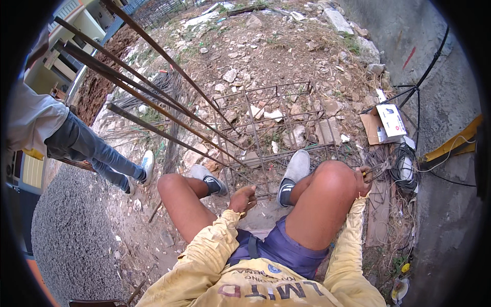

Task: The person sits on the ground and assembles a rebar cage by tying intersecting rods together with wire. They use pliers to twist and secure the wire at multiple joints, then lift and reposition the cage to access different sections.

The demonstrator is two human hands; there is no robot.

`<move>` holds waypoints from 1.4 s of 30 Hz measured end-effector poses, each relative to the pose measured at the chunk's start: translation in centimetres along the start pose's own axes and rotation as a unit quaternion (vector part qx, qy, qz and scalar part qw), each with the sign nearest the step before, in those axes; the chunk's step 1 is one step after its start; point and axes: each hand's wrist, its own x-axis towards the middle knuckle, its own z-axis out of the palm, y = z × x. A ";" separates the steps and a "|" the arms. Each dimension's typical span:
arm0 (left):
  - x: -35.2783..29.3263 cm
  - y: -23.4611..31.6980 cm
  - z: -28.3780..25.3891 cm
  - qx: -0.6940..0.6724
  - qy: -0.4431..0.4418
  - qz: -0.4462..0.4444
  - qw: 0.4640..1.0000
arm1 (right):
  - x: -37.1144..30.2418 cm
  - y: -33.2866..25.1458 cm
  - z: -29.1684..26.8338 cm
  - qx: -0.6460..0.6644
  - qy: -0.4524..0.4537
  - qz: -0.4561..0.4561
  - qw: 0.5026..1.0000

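My left hand (pixel 243 200) hangs between my knees above the near edge of a rebar cage (pixel 254 125). Its fingers are curled together, and anything they hold is too small to make out. Beside my right knee, my right hand (pixel 364 180) is closed on a dark metal tool that looks like pincers (pixel 379 169), its far end pointing right. The cage of thin rusty bars lies on the ground in front of my feet. Several long, thick rebar rods (pixel 153 120) slant up from the cage toward the upper left.
A person in jeans (pixel 84 138) stands at the left beside a grey gravel heap (pixel 71 230). An open white cardboard box (pixel 391 123) and coiled black cable (pixel 404 166) sit near the concrete wall (pixel 450 220) at right. Broken stones (pixel 230 75) cover the ground ahead.
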 end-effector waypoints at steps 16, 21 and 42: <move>-16.2 9.4 12.4 -0.138 -0.314 0.179 0.922 | -10.9 -29.9 11.1 -0.094 -0.281 -0.101 0.950; -16.3 9.1 9.8 -0.088 -0.292 0.279 0.910 | -15.1 -23.3 14.7 -0.091 -0.320 -0.094 0.938; 5.7 11.2 -9.6 -0.262 0.226 0.284 0.894 | -18.4 -15.9 20.6 0.221 -0.082 0.381 0.894</move>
